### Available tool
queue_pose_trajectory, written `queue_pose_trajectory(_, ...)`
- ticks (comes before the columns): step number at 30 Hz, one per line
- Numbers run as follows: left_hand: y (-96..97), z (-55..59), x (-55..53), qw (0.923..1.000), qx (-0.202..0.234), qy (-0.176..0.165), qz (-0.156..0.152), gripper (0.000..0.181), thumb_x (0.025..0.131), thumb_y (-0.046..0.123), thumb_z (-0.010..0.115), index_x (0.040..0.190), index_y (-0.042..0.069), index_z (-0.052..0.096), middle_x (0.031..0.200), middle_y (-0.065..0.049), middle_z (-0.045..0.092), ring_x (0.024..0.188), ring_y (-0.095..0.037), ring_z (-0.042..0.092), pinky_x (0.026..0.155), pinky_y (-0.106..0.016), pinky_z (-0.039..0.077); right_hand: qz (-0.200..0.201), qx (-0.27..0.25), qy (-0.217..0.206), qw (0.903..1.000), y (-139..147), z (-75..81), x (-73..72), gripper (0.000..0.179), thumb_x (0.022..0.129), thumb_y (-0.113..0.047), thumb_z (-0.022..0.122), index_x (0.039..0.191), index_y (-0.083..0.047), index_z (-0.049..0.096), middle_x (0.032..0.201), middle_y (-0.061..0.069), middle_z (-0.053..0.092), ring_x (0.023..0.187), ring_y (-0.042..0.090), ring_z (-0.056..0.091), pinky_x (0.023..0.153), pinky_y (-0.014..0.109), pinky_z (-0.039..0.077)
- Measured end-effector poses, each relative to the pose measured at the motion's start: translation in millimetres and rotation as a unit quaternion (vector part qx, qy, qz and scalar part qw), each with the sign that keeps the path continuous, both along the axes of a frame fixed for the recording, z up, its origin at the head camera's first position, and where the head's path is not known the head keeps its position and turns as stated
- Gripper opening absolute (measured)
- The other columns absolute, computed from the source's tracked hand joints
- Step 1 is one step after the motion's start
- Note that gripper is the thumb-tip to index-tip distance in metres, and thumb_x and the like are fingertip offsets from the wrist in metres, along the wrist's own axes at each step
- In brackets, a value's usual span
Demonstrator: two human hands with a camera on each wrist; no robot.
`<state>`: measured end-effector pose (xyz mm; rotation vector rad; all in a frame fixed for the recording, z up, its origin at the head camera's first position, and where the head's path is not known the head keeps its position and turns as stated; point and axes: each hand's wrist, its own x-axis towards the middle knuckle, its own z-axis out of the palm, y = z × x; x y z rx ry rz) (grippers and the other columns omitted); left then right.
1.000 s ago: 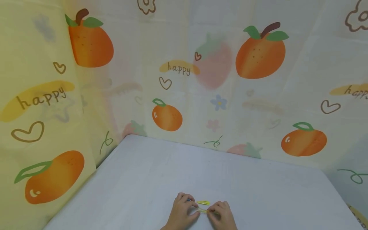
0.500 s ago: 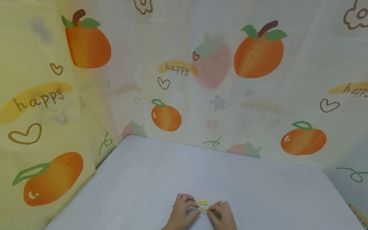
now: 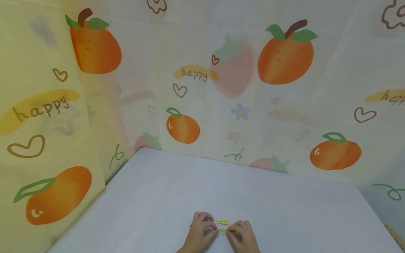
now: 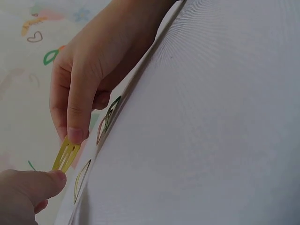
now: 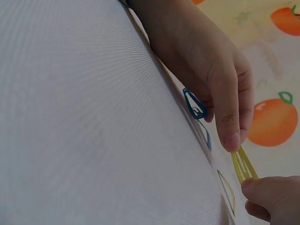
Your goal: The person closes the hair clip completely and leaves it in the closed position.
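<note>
A yellow snap hair clip [image 3: 223,231] is stretched between both hands just above the white table. The left hand [image 3: 200,232] pinches one end of it between thumb and fingertip, while the right hand [image 3: 243,233] pinches the other. Slots along the clip's body show in the left wrist view, where thumb tips cover both ends of the clip [image 4: 67,154]. A second yellow hair clip [image 3: 223,222] lies on the table just beyond the hands. The left hand's other fingers arch over the tabletop.
Blue hair clips [image 5: 201,114] lie by the left hand in the right wrist view. Green [image 4: 109,114] and red [image 4: 100,131] hair clips lie beneath the right hand in the left wrist view. Behind the white table [image 3: 177,182] hangs a fruit-printed curtain [image 3: 202,98].
The held clip looks flatter and narrower in the head view than before, and the hands have tilted slightly around it. Both hands keep their pinch; the head view has shifted a little.
</note>
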<state>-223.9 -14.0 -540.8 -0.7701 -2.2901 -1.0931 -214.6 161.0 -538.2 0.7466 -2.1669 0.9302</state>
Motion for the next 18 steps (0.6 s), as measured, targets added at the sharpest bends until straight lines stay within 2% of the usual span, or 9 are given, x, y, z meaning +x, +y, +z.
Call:
queue_pose_trajectory(6, -0.4, 1.8, -1.3, 0.9998, -0.009, 0.014, -0.015, 0.006, 0.068, 0.025, 0.06, 0.065, 0.022, 0.055, 0.085, 0.007, 0.042, 0.078, -0.013, 0.033, 0.064, -0.025, 0.029, -0.004, 0.007, -0.001, 1.0, 0.1, 1.1, -0.3, 0.015, 0.057, -0.011, 0.066, 0.067, -0.017, 0.058, 0.069, -0.013, 0.045, 0.062, 0.003, 0.029, 0.051, 0.016, 0.027)
queue_pose_trajectory(12, -0.7, 6.2, 0.3, 0.9993, -0.02, 0.025, -0.019, 0.006, 0.068, 0.025, 0.059, 0.064, 0.022, 0.055, 0.085, 0.005, 0.044, 0.077, -0.014, 0.034, 0.065, -0.025, 0.028, 0.014, 0.021, 0.003, 0.9997, 1.0, 0.5, -0.1, 0.013, 0.06, -0.012, 0.065, 0.071, -0.017, 0.06, 0.072, -0.012, 0.045, 0.063, 0.004, 0.029, 0.052, 0.015, 0.026)
queue_pose_trajectory(18, -0.2, 10.7, 1.0, 0.997, -0.026, 0.067, -0.028, 0.005, 0.07, 0.024, 0.056, 0.067, 0.02, 0.057, 0.086, 0.003, 0.043, 0.077, -0.015, 0.034, 0.065, -0.029, 0.028, 0.026, 0.003, -0.004, 0.9996, 1.2, 3.0, 0.5, 0.008, 0.064, -0.012, 0.062, 0.071, -0.016, 0.061, 0.073, -0.012, 0.051, 0.064, 0.004, 0.031, 0.053, 0.015, 0.029)
